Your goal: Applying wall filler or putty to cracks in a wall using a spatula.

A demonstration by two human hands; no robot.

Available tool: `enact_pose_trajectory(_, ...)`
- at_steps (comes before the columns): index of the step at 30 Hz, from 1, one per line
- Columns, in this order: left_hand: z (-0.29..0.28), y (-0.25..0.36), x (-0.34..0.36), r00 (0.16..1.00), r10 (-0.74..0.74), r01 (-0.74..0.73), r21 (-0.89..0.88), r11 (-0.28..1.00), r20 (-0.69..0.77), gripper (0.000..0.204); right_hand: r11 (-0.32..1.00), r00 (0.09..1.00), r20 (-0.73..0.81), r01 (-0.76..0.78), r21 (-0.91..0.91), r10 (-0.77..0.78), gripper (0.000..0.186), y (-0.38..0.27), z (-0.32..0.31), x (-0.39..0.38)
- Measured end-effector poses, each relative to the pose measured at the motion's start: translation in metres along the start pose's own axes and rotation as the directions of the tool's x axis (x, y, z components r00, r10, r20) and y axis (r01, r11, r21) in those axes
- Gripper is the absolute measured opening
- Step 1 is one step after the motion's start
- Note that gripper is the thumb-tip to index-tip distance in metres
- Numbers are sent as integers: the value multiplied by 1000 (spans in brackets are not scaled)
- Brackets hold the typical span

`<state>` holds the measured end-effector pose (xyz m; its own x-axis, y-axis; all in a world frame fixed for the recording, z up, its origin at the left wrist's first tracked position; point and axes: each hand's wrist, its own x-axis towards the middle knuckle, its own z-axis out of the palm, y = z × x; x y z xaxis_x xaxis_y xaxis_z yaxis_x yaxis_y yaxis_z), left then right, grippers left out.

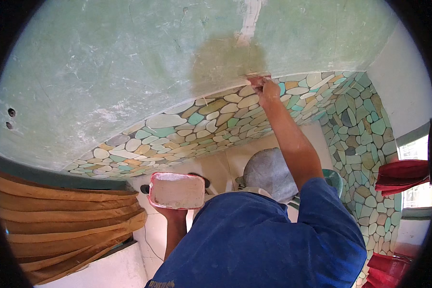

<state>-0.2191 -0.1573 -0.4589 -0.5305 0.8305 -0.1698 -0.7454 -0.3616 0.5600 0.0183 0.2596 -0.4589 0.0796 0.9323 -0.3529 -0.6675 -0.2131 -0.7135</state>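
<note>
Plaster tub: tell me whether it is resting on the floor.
No, the left hand holds the tub up from underneath.

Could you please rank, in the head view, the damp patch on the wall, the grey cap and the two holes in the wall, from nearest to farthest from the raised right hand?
From the right hand:
1. Damp patch, on the green wall just left of the hand.
2. Grey cap, below the hand, beside the forearm.
3. Two holes, far left on the wall.

Home room under renovation: patched green wall (pixel 105 62), pebble-stone cladding (pixel 187 129), curtains (pixel 57 216).
</note>
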Motion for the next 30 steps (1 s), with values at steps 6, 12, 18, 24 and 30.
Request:
enact_pose_trajectory(6, -4, 0, 2, 998, 24, -23, 28, 999, -50, 58, 998, 982, 184, 26, 49, -35, 19, -45, 58, 8)
enact_pose_trajectory(12, -2, 1, 1, 1000, 10, -10, -14, 1000, -14, 56, 992, 960, 251, 116, 40, -122, 19, -74, 68, -24)
enact_pose_trajectory(18, -2, 0, 1, 999, 30, -30, 3, 1000, -19, 56, 995, 988, 140, 78, -63, -69, 27, -38, 23, -41)
enact_pose_trajectory(24, -1, 0, 2, 1000, 23, -23, 26, 999, 1, 53, 999, 987, 159, 22, -34, -16, 18, -45, 59, -33)
enact_pose_trajectory(30, 9, 2, 3, 995, 18, -18, 8, 1000, -96, 54, 999, 974, 221, 39, 1, -38, 20, -89, 101, -25)
